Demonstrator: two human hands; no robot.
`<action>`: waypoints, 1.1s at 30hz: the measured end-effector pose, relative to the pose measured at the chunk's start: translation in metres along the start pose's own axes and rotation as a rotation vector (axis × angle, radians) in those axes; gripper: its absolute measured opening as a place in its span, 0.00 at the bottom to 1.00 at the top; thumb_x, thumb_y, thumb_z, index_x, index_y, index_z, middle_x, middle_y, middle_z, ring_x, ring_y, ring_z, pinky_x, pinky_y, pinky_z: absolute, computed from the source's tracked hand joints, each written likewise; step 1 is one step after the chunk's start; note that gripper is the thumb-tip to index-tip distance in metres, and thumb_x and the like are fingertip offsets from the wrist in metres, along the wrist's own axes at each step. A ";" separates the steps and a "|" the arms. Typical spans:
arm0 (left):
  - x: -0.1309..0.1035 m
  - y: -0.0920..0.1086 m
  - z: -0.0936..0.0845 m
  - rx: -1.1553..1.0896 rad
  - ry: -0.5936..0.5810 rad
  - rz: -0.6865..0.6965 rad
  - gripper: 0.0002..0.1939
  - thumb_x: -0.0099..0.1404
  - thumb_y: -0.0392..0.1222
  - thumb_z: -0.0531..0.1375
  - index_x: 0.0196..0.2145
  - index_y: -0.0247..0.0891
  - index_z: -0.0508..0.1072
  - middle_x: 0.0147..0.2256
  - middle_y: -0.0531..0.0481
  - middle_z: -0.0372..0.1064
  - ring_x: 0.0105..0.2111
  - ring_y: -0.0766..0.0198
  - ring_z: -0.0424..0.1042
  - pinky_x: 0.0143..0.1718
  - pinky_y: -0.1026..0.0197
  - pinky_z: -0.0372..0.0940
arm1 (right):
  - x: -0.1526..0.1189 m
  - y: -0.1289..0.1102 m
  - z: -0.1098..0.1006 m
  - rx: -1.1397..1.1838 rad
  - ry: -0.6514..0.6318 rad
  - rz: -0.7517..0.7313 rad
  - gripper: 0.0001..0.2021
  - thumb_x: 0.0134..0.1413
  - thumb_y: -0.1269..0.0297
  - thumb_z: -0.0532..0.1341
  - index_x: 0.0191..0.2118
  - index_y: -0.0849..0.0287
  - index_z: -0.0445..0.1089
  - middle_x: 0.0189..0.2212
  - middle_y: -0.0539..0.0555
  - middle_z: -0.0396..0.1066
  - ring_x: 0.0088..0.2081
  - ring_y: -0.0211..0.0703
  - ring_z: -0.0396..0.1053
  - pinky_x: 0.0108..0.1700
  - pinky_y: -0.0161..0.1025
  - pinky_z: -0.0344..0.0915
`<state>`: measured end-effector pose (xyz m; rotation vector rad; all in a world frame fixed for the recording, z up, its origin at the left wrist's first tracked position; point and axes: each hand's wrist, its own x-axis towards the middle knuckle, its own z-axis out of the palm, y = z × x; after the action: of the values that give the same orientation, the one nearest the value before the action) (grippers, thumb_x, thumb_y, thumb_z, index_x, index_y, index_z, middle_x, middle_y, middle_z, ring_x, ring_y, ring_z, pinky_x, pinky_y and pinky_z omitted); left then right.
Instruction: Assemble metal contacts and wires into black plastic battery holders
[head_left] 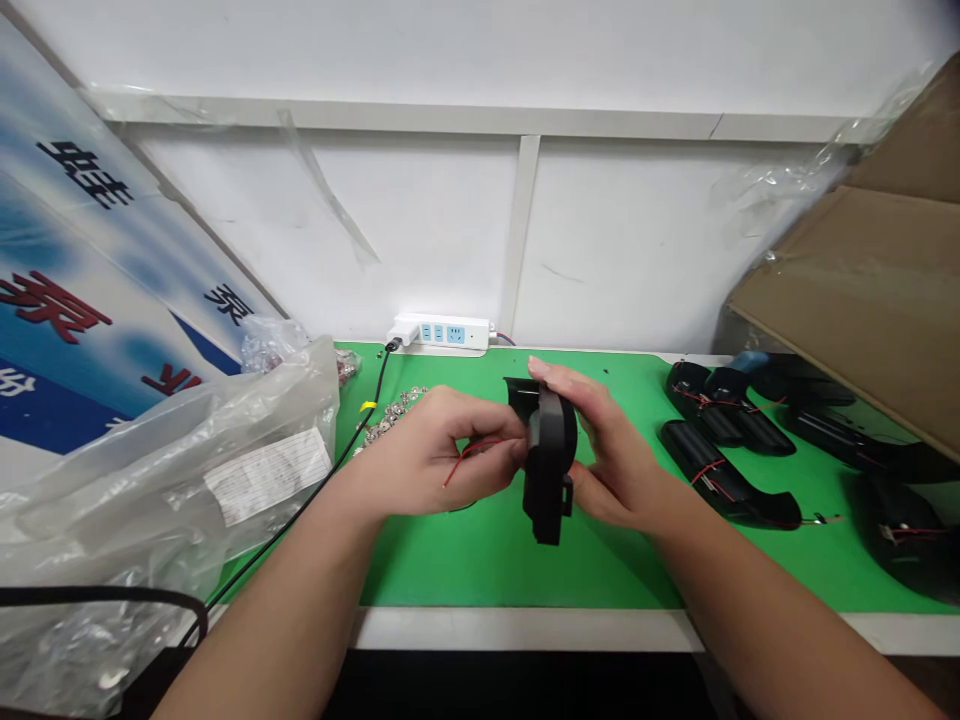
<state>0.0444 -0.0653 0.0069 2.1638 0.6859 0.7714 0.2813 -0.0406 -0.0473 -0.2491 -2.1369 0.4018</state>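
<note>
Above the green mat (480,570), a black plastic housing (551,450) is held upright in front of me. My right hand (611,450) grips it from the right, fingers along its top and thumb low on its side. My left hand (457,445) is closed in a pinch at the housing's left side. Thin red wires (470,452) come out between its thumb and fingers, and one loose end hangs down. The fingertips of the left hand are partly hidden against the housing.
Several black housings with red wires (727,480) lie at right, beneath an overhanging cardboard box (862,290). Small metal parts (386,415) are scattered behind my left hand. A power strip (450,333) stands by the wall, its black cable (300,510) running past plastic bags (172,480).
</note>
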 end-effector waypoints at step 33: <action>0.012 0.004 0.007 -0.696 -0.033 -0.628 0.27 0.55 0.51 0.76 0.20 0.36 0.64 0.13 0.61 0.48 0.13 0.78 0.45 0.15 0.67 0.36 | -0.004 -0.001 0.030 0.507 0.252 0.276 0.37 0.54 0.60 0.76 0.67 0.40 0.65 0.61 0.52 0.69 0.63 0.51 0.69 0.70 0.54 0.66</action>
<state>0.0588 -0.0629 0.0096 1.2290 0.8589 0.5195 0.2588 -0.0487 -0.0660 -0.2840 -1.6919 0.9977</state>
